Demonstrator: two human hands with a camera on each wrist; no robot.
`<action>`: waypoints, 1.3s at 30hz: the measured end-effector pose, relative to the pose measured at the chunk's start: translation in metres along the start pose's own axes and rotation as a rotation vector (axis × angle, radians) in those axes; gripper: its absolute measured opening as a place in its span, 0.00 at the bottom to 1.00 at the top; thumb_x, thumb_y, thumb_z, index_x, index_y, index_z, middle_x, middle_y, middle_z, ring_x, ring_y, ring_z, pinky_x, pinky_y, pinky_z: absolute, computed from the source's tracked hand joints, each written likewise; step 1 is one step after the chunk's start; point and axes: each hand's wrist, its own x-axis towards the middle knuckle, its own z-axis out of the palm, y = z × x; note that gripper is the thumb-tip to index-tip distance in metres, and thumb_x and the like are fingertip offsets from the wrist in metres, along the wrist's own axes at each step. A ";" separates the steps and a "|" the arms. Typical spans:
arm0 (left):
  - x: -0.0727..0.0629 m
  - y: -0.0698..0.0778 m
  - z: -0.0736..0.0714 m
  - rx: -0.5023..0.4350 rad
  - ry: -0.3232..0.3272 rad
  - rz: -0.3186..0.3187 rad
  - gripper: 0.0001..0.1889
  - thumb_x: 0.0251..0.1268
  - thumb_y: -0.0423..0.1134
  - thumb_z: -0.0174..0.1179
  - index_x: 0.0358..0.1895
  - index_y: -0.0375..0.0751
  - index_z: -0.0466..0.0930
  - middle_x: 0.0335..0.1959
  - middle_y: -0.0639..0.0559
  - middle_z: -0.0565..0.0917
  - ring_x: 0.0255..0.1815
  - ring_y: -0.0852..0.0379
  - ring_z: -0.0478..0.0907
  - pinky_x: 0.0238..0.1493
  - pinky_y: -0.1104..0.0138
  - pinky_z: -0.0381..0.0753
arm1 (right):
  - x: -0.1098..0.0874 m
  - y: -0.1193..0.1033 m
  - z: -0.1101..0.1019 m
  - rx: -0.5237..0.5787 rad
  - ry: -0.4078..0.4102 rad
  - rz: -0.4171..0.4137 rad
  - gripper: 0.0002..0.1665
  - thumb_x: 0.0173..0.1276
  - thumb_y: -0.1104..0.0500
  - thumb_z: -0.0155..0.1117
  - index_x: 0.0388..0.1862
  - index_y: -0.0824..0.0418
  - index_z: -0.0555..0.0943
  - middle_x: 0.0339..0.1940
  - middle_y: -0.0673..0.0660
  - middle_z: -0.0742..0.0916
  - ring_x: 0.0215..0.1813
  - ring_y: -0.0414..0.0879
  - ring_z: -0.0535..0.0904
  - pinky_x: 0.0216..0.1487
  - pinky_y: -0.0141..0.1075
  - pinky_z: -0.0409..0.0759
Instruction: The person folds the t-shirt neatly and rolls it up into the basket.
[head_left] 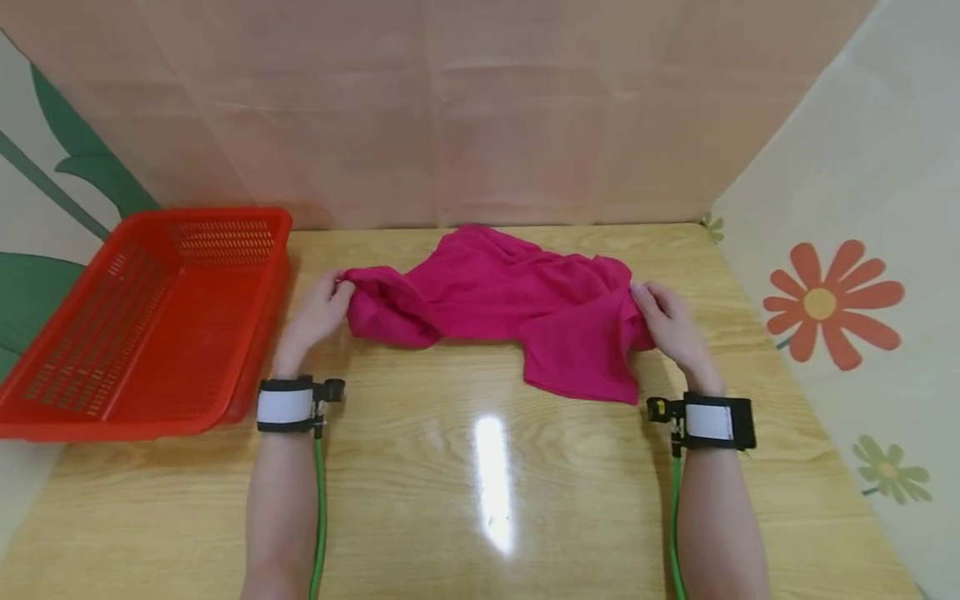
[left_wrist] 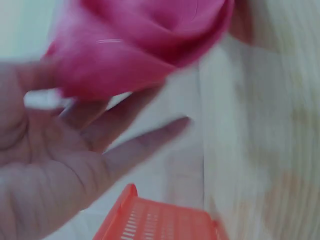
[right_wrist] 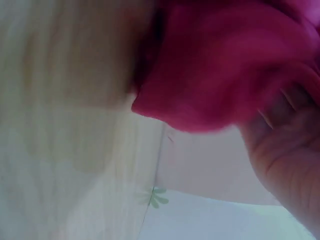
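Observation:
A crumpled bright pink T-shirt is stretched sideways between my two hands over the wooden table. At its left end my left hand pinches a bunched edge between thumb and fingers; in the left wrist view the cloth hangs in folds above the palm, some fingers extended below it. My right hand grips the opposite end, thumb on top. From there a short flap with a straight hem droops toward me. In the right wrist view, blurred cloth covers the fingertips.
A red plastic basket with slotted walls stands at the left of the table, close beside my left forearm. A pink-beige covering rises behind the table, and a flower-patterned wall borders the right. Green cables run along both forearms.

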 end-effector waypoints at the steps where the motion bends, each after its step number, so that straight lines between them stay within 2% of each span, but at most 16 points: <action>1: 0.000 0.003 -0.002 -0.093 0.048 -0.021 0.14 0.68 0.37 0.37 0.43 0.30 0.69 0.31 0.43 0.72 0.33 0.53 0.69 0.38 0.64 0.68 | 0.000 -0.001 -0.002 0.058 0.052 -0.001 0.19 0.69 0.52 0.46 0.32 0.67 0.74 0.20 0.53 0.73 0.23 0.41 0.68 0.21 0.30 0.65; 3: -0.001 0.008 -0.005 -0.330 0.129 -0.058 0.14 0.68 0.37 0.35 0.36 0.33 0.69 0.22 0.49 0.67 0.24 0.59 0.65 0.28 0.69 0.65 | 0.000 -0.003 -0.006 0.213 0.112 0.008 0.16 0.67 0.55 0.51 0.35 0.68 0.75 0.20 0.51 0.75 0.21 0.39 0.68 0.18 0.28 0.66; 5: -0.002 0.011 -0.008 -0.572 0.197 -0.102 0.14 0.69 0.38 0.35 0.29 0.37 0.67 0.17 0.54 0.63 0.18 0.62 0.62 0.21 0.72 0.62 | -0.002 -0.007 -0.012 0.378 0.112 0.037 0.13 0.64 0.57 0.55 0.39 0.67 0.75 0.23 0.51 0.78 0.23 0.37 0.72 0.19 0.25 0.70; 8: -0.003 0.014 -0.013 -0.829 0.298 -0.129 0.13 0.69 0.37 0.38 0.26 0.40 0.68 0.16 0.55 0.65 0.17 0.64 0.64 0.17 0.74 0.61 | -0.010 -0.014 -0.022 0.608 -0.022 0.041 0.16 0.61 0.65 0.58 0.49 0.67 0.73 0.34 0.57 0.80 0.31 0.42 0.77 0.27 0.29 0.76; 11: -0.004 0.014 -0.019 -0.841 0.414 -0.114 0.11 0.68 0.34 0.39 0.32 0.38 0.72 0.21 0.53 0.71 0.20 0.64 0.68 0.18 0.75 0.64 | -0.018 -0.022 -0.031 0.725 -0.225 -0.063 0.28 0.59 0.76 0.52 0.60 0.69 0.64 0.43 0.63 0.77 0.41 0.50 0.76 0.36 0.34 0.77; 13: -0.006 0.014 -0.024 -0.797 0.481 -0.087 0.10 0.66 0.32 0.41 0.38 0.37 0.74 0.25 0.52 0.74 0.22 0.64 0.70 0.21 0.75 0.66 | -0.020 -0.025 -0.034 0.766 -0.302 -0.133 0.34 0.57 0.81 0.47 0.64 0.70 0.57 0.45 0.66 0.76 0.43 0.52 0.74 0.38 0.35 0.76; 16: -0.010 0.014 -0.030 -0.767 0.510 -0.028 0.09 0.64 0.33 0.48 0.44 0.38 0.74 0.26 0.50 0.75 0.20 0.63 0.69 0.19 0.75 0.66 | -0.017 -0.028 -0.033 0.730 -0.206 -0.165 0.35 0.56 0.84 0.43 0.64 0.70 0.58 0.40 0.62 0.75 0.37 0.48 0.73 0.29 0.31 0.74; 19: -0.016 0.019 -0.035 -0.780 0.436 0.058 0.13 0.57 0.32 0.57 0.47 0.39 0.73 0.26 0.47 0.77 0.19 0.60 0.71 0.18 0.74 0.68 | -0.013 -0.030 -0.030 0.629 0.013 -0.102 0.26 0.59 0.80 0.44 0.57 0.71 0.68 0.36 0.58 0.75 0.31 0.43 0.73 0.21 0.26 0.71; 22: -0.025 0.026 -0.040 -0.662 0.306 0.108 0.22 0.47 0.30 0.65 0.49 0.40 0.73 0.32 0.44 0.78 0.28 0.55 0.74 0.24 0.72 0.73 | -0.011 -0.029 -0.029 0.535 0.201 -0.016 0.13 0.63 0.72 0.49 0.44 0.70 0.77 0.31 0.56 0.78 0.26 0.39 0.74 0.20 0.23 0.71; 24: -0.031 0.029 -0.043 -0.502 0.225 0.110 0.25 0.43 0.31 0.68 0.50 0.41 0.74 0.35 0.43 0.78 0.33 0.53 0.74 0.28 0.71 0.75 | -0.010 -0.029 -0.030 0.529 0.300 0.019 0.08 0.63 0.67 0.53 0.34 0.70 0.79 0.26 0.55 0.79 0.22 0.38 0.73 0.21 0.22 0.70; 26: -0.034 0.028 -0.047 -0.326 0.169 0.090 0.24 0.43 0.32 0.69 0.49 0.42 0.76 0.35 0.44 0.78 0.33 0.53 0.73 0.29 0.71 0.74 | -0.009 -0.028 -0.031 0.613 0.389 0.024 0.11 0.63 0.63 0.56 0.25 0.70 0.77 0.18 0.54 0.76 0.19 0.39 0.71 0.19 0.24 0.68; 29: -0.035 0.019 -0.050 -0.078 0.164 0.046 0.16 0.48 0.40 0.66 0.42 0.42 0.80 0.27 0.46 0.79 0.24 0.56 0.71 0.21 0.71 0.70 | -0.008 -0.029 -0.033 0.854 0.471 -0.015 0.15 0.60 0.63 0.59 0.19 0.73 0.72 0.12 0.55 0.73 0.16 0.42 0.71 0.15 0.28 0.68; 31: -0.033 0.012 -0.050 0.069 0.232 0.033 0.11 0.51 0.44 0.64 0.34 0.40 0.82 0.20 0.47 0.76 0.20 0.57 0.67 0.18 0.70 0.64 | -0.009 -0.032 -0.035 0.996 0.490 -0.024 0.15 0.58 0.64 0.61 0.19 0.75 0.72 0.11 0.57 0.74 0.15 0.44 0.73 0.13 0.29 0.69; 33: -0.032 0.010 -0.050 0.193 0.341 0.013 0.13 0.54 0.47 0.60 0.25 0.40 0.80 0.14 0.48 0.70 0.18 0.56 0.61 0.16 0.67 0.57 | -0.011 -0.036 -0.037 1.085 0.482 -0.018 0.13 0.56 0.65 0.63 0.23 0.77 0.74 0.12 0.58 0.75 0.14 0.45 0.73 0.11 0.29 0.68; 36: -0.031 0.014 -0.050 0.254 0.511 0.014 0.15 0.59 0.47 0.55 0.25 0.38 0.78 0.15 0.46 0.68 0.20 0.54 0.59 0.20 0.65 0.53 | -0.014 -0.044 -0.042 1.128 0.433 0.032 0.14 0.56 0.63 0.63 0.25 0.76 0.75 0.14 0.59 0.77 0.15 0.46 0.74 0.11 0.30 0.67; 39: -0.029 0.021 -0.051 0.224 0.622 0.018 0.16 0.62 0.48 0.50 0.31 0.37 0.78 0.19 0.44 0.71 0.22 0.51 0.62 0.23 0.66 0.55 | -0.018 -0.053 -0.046 1.137 0.363 0.070 0.16 0.59 0.60 0.61 0.23 0.74 0.75 0.14 0.60 0.77 0.16 0.48 0.75 0.12 0.32 0.67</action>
